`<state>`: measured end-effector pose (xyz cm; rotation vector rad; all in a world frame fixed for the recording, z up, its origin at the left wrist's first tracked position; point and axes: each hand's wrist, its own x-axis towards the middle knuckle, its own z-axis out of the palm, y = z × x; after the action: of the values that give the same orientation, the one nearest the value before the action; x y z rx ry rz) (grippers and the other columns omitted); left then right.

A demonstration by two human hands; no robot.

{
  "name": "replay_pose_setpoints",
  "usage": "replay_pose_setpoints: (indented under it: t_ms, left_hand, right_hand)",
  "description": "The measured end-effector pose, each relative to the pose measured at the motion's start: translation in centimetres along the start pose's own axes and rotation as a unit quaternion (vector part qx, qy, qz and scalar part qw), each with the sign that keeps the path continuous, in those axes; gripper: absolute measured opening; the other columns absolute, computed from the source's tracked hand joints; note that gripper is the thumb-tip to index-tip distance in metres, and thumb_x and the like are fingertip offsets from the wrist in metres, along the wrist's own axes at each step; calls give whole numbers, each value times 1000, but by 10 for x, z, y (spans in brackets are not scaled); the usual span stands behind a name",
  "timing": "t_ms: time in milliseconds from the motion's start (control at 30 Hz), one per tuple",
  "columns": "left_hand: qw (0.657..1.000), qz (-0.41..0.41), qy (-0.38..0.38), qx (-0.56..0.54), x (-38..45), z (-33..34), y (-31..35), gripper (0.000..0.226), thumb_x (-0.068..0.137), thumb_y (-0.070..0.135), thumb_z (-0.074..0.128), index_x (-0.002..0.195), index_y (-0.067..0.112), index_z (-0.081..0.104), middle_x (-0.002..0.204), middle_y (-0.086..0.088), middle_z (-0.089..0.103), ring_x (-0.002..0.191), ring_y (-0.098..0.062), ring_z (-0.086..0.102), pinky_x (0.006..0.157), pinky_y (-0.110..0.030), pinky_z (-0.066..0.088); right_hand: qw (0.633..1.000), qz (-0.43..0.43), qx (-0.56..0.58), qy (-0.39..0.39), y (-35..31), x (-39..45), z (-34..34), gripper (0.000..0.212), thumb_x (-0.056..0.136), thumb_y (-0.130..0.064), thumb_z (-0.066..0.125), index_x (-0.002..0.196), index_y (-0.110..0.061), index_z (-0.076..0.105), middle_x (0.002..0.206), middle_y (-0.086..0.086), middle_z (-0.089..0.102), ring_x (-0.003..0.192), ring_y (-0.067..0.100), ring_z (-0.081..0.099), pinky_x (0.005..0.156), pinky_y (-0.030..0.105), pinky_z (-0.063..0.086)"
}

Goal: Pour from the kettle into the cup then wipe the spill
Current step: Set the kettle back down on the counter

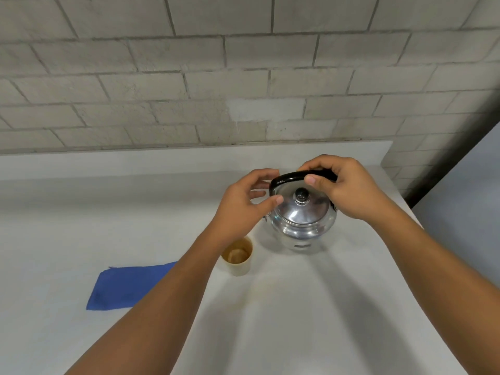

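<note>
Our right hand (343,188) pinches the black handle (286,177) of the kettle (303,217) at frame centre; our left hand (243,204) hovers spread beside it. If we tip too fast we may overshoot the cup (238,257) just below, soaking the table (81,212) beyond the blue cloth (127,286)

Even, fairly bright overhead light falls on the white desk (81,212). Both forearms throw soft, doubled shadows toward the near edge. The kettle (303,217) carries bright glints and blurred reflections. The picture is slightly soft throughout. Wide-angle distortion bends the wall (189,63) courses toward the edges.
</note>
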<state>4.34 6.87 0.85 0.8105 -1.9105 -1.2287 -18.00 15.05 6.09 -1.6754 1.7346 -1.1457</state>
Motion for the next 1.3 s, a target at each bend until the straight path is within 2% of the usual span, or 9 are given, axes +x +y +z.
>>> replay_pose_setpoints:
  t_ms: [100,267,467,667,733,833,1000,1200,1300]
  left_hand:
    - [1000,2,16,3,17,5,-5,38,89,16,81,122,33,72,115,14,76,109,-5,71,94,-23,58]
    - [999,-6,38,25,40,7,-18,30,88,7,80,114,23,78,104,10,79,96,0,73,83,-12,56]
    - [996,-21,27,80,60,7,-34,30,87,8,81,113,23,79,101,16,78,96,6,72,84,-8,53]
    - [992,-40,11,121,72,13,-46,31,85,8,82,113,23,79,97,16,77,90,14,69,83,-2,49]
    - [991,-42,10,129,74,14,-49,31,85,8,82,113,22,79,99,13,78,92,9,71,85,-4,50]
    - [990,-48,10,133,76,16,-53,32,86,8,82,114,21,79,105,6,80,98,-4,74,85,-3,49]
    - [990,-60,9,128,78,18,-55,31,86,8,82,114,21,78,106,4,80,100,-8,74,83,-1,49]
    - [991,-58,2,118,76,17,-57,33,87,5,80,116,21,77,106,5,79,101,-8,74,84,-1,48]
    - [992,-60,-15,108,72,9,-55,38,88,4,79,121,21,74,109,6,77,103,-8,73,92,-12,55]
  right_hand:
    - [1000,0,1,1,9,10,1,20,95,-14,67,106,-29,74,102,-16,75,97,-2,66,80,6,47]
    - [1000,12,5,-5,25,26,5,20,95,-13,66,108,-26,75,103,-16,75,98,-4,66,80,3,46]
    - [999,41,-2,-17,47,43,11,19,96,-16,64,107,-26,75,100,-14,75,93,-2,66,73,3,46]
    - [997,64,-15,-32,63,51,14,21,96,-16,64,102,-33,74,93,-18,74,85,-10,64,67,0,42]
    - [997,70,-23,-36,66,53,15,20,96,-17,64,102,-33,74,92,-18,74,82,-10,64,67,4,42]
    - [996,73,-37,-39,69,56,16,19,95,-18,64,102,-33,74,92,-19,73,85,-9,64,71,13,43]
    - [995,74,-42,-50,71,61,16,20,96,-18,63,100,-35,73,97,-16,74,95,3,66,81,22,48]
    - [993,88,-44,-57,71,64,14,20,95,-17,65,107,-29,75,103,-13,75,98,7,67,89,27,50]
    - [992,82,-73,-55,62,62,15,26,91,-20,71,116,-26,73,111,-9,72,98,1,63,91,19,48]
